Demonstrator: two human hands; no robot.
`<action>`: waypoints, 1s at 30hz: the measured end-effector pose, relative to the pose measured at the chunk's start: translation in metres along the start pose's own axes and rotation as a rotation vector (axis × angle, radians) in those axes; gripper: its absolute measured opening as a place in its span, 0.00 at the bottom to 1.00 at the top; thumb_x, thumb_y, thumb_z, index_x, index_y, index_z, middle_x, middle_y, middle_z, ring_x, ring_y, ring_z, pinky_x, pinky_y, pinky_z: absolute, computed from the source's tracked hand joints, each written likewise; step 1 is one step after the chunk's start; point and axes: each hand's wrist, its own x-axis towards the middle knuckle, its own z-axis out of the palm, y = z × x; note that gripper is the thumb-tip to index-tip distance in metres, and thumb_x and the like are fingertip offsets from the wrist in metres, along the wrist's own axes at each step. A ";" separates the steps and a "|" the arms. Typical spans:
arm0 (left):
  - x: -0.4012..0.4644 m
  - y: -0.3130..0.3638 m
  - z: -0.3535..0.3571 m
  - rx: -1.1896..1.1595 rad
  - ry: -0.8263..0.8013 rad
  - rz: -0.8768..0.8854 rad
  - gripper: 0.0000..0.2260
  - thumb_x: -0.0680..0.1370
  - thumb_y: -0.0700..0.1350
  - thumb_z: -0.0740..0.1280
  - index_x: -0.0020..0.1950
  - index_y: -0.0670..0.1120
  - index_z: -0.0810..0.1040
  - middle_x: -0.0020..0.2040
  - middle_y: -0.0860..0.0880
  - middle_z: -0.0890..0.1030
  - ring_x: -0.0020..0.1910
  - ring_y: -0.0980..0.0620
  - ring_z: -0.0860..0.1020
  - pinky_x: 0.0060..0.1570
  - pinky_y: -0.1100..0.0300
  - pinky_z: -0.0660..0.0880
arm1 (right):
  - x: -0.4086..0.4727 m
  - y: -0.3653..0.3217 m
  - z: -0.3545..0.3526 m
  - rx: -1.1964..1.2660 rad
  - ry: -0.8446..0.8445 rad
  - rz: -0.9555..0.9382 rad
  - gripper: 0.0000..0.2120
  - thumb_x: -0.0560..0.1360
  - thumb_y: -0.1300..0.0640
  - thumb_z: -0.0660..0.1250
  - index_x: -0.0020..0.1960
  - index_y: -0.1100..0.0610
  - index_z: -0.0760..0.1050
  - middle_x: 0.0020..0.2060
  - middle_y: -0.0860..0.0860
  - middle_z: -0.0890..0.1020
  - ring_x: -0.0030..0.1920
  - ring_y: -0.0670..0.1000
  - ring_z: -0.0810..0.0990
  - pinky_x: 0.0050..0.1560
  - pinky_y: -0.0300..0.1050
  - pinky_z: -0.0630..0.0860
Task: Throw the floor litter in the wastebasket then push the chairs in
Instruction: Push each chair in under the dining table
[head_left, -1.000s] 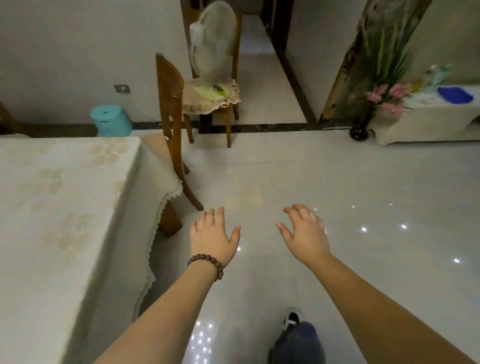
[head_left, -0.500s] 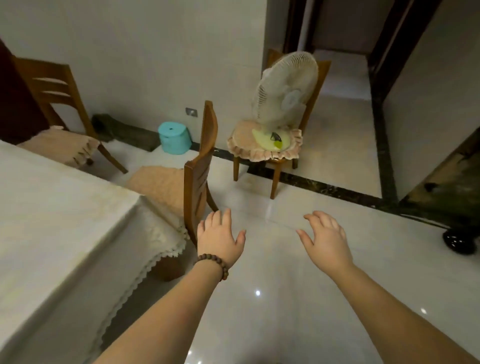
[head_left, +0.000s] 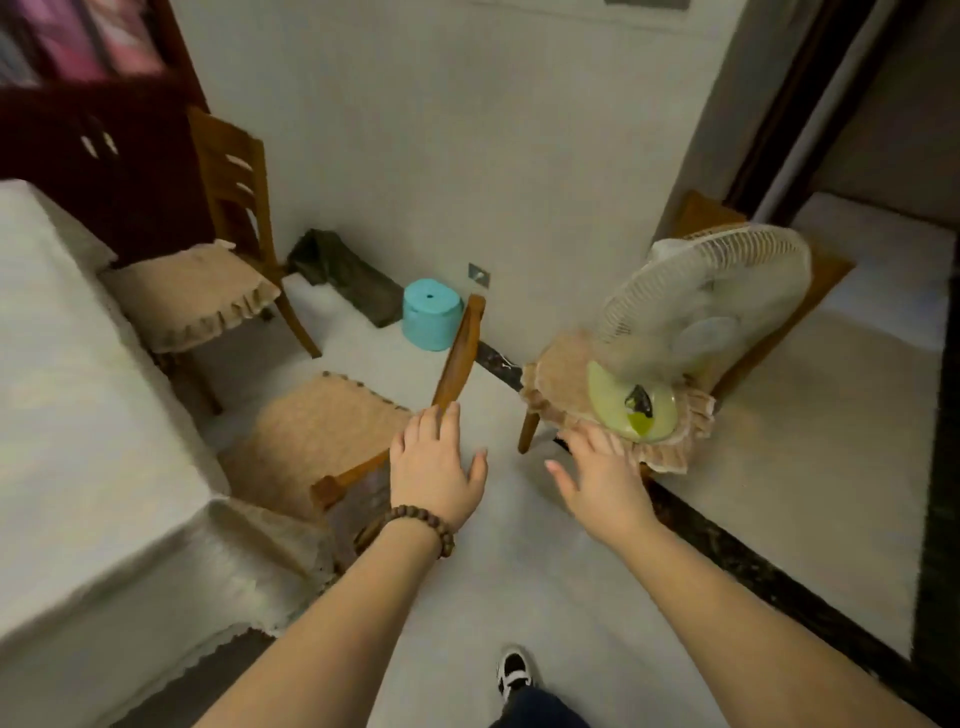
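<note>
A wooden chair (head_left: 332, 431) with a tan seat cushion stands pulled out from the table (head_left: 78, 415), its backrest (head_left: 460, 353) facing me. My left hand (head_left: 434, 467), with a bead bracelet on the wrist, is open and spread right at the lower end of that backrest. My right hand (head_left: 602, 478) is open with fingers apart, in front of a second chair (head_left: 675, 426) that carries a white fan (head_left: 696, 317). A third chair (head_left: 208, 280) stands at the table's far end. I see no litter on the floor.
A teal upturned tub (head_left: 431, 321) sits by the wall beyond the near chair. A dark bag (head_left: 343, 275) lies along the wall base. A dark cabinet (head_left: 98, 156) fills the back left. A doorway opens at the right. My shoe (head_left: 511, 670) shows below.
The view has swung left and closer to the chairs. Both hands have come forward, the left one up to the near chair's backrest, the right one near the fan chair's seat.
</note>
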 end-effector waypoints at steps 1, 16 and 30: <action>0.022 0.005 0.003 -0.002 0.006 -0.033 0.29 0.77 0.60 0.58 0.75 0.49 0.57 0.74 0.46 0.63 0.73 0.46 0.59 0.72 0.47 0.56 | 0.029 0.004 -0.001 0.000 -0.024 -0.035 0.22 0.78 0.45 0.58 0.69 0.51 0.66 0.69 0.52 0.67 0.70 0.54 0.61 0.69 0.54 0.60; 0.136 -0.007 0.003 0.055 0.041 -0.590 0.30 0.76 0.66 0.52 0.73 0.51 0.60 0.66 0.47 0.72 0.64 0.46 0.70 0.62 0.49 0.67 | 0.283 -0.020 0.013 0.078 -0.267 -0.796 0.25 0.76 0.40 0.57 0.68 0.53 0.67 0.69 0.53 0.66 0.71 0.55 0.60 0.70 0.55 0.57; 0.092 -0.027 0.013 0.201 -0.371 -0.760 0.50 0.58 0.82 0.48 0.72 0.55 0.61 0.63 0.51 0.75 0.60 0.48 0.74 0.55 0.52 0.74 | 0.330 -0.050 0.058 -0.368 -0.444 -1.339 0.42 0.65 0.26 0.60 0.72 0.46 0.58 0.72 0.50 0.64 0.73 0.54 0.55 0.70 0.65 0.48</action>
